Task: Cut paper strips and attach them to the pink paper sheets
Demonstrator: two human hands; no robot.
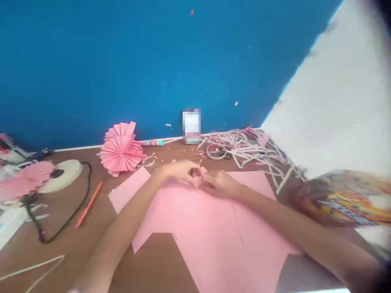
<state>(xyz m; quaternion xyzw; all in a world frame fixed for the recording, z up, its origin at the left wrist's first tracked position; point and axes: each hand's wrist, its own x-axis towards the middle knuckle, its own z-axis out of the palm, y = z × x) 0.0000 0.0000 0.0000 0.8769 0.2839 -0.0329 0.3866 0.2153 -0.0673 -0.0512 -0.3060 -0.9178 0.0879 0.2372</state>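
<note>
Both hands are at work on a small pink piece (202, 171), located above the far edge of the pink sheet (201, 228), which lies across the desk (146, 268). Left hand (185, 171): thumb and forefinger curved into a loop, tips brought together on the piece. Right hand (221, 184): fingers bent, tips likewise closed on it, no gap noted. The step in hand is judged to be two-handed shaping or folding (blur prevents telling which, or whether the piece is loose from the sheet). The next move would call for a light, even pinch from both sides, with the forearms clear of the sheet to avoid creasing it. Pleated rosettes (122, 152) sit near the wall at left; cut strips (253, 148) lie heaped at right.
</note>
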